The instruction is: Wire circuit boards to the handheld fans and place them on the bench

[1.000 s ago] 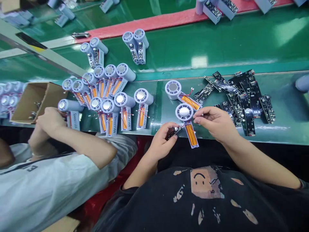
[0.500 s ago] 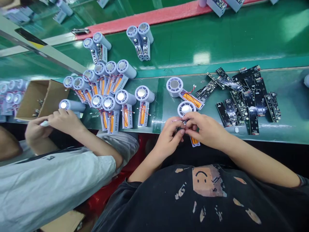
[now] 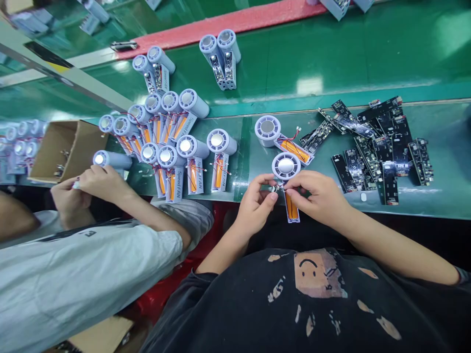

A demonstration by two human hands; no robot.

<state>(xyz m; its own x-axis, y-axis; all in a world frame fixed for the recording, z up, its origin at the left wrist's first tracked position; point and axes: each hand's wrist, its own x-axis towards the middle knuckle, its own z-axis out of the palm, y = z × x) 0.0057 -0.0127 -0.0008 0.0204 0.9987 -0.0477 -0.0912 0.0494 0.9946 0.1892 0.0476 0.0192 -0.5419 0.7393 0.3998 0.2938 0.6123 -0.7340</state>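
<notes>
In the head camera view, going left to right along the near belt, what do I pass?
Cardboard box, grey Speed FAN bodies, left hand, round fan head, right hand, black circuit boards.

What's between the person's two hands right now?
In the head view, a small wired connector at the neck of a white fan lies between the left hand and right hand.

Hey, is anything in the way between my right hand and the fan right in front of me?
Nothing visible is in the way. Your right hand is just below the fan, and its fingers already reach the fan's wires, above the orange strip.
</notes>
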